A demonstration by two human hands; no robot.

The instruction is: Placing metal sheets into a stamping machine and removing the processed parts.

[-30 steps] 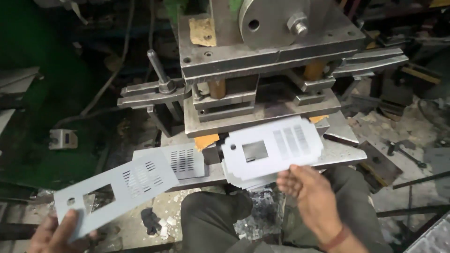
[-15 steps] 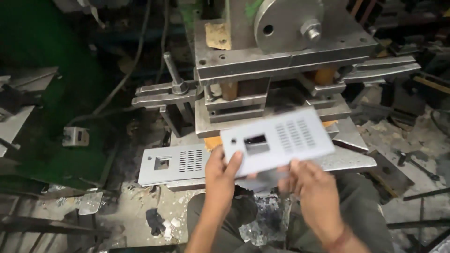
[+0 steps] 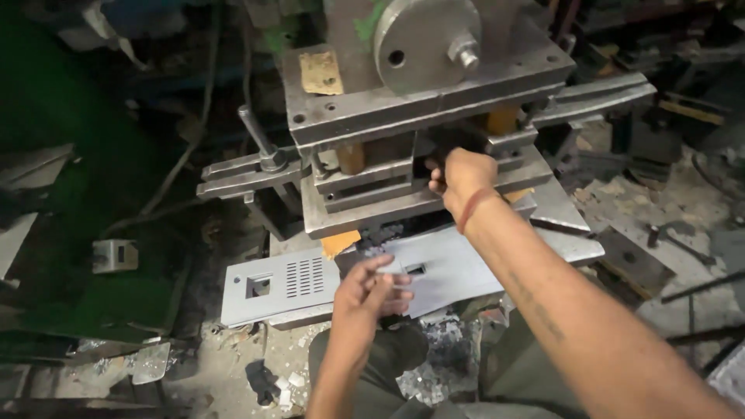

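— Grey sheet metal, that's what you've got: a flat punched panel lying on the press bed just below the die, its long axis running left to right across your lap, with a small rectangular cut-out near its left end.

— Which of my hands is on it?

— Your left hand. The fingers are curled narrow over the panel's near left edge, pinching it right beside the cut-out. The sheet stretches away from that hand toward the right and slightly away from you, so you're holding it by one end.

— And my right?

— Your right hand is up and well ahead of the panel, reaching into the gap between the upper and lower plates of the steel press. It looks closed, knuckles toward you, but you can't tell from here what it grips, if anything; the fingertips are hidden in the die opening. A red thread band sits on that wrist. The left hand is clearly the nearer one to the sheet; your right forearm crosses above its right half.

— What else is around?

— A second panel, with a square hole and a block of slots, lies flat to the left of yours, just beside it. Bright metal offcuts are piled between your knees, and a long lever handle sticks up on the press's left side.
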